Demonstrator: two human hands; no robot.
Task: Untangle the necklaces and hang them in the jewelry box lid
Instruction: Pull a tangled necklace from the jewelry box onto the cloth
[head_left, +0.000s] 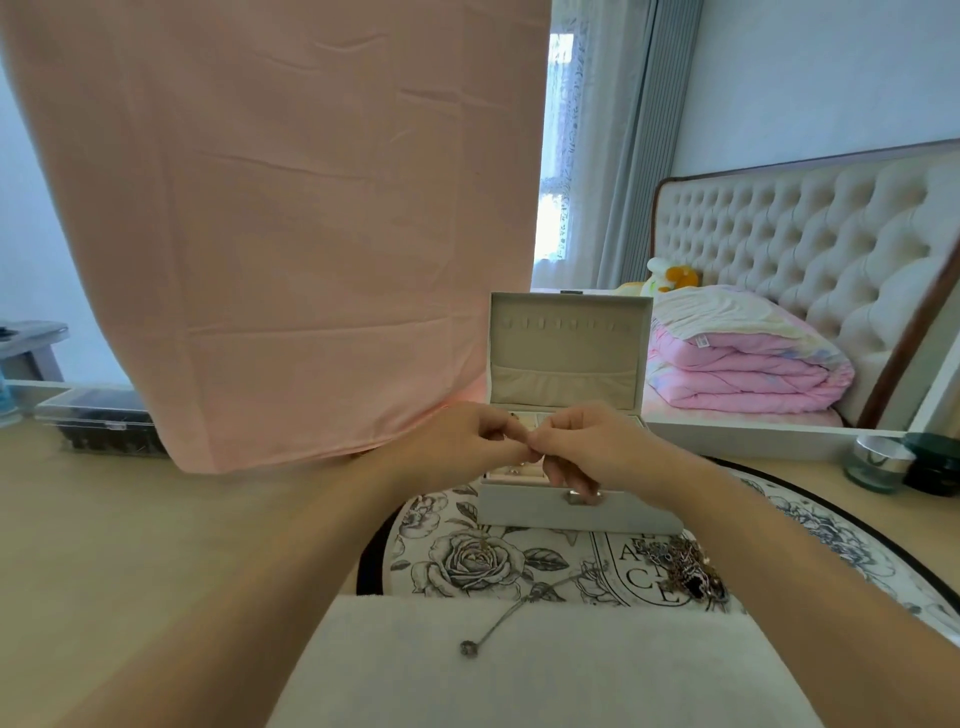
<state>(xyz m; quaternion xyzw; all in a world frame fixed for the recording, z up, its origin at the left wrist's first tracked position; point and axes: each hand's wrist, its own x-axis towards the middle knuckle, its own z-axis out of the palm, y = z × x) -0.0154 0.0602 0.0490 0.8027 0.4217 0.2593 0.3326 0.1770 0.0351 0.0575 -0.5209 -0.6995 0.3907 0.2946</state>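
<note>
A white jewelry box (524, 512) stands open on a floral round mat, its lid (569, 358) upright with a row of empty hooks (561, 325) near the top. My left hand (467, 447) and my right hand (587, 447) meet fingertip to fingertip in front of the box, pinching the ends of a thin necklace chain (485, 538) that hangs faintly below them. A silver necklace with a small pendant (468, 648) lies across a white pad (545, 670). To the right, a dark tangle of necklaces (685, 569) sits on the mat.
A pink cloth (280, 234) hangs over the mirror behind the box. A clear plastic box (104, 421) sits at the left of the desk. Two jars (878, 462) stand at the right. A bed with a folded pink quilt (743, 364) shows in the mirror.
</note>
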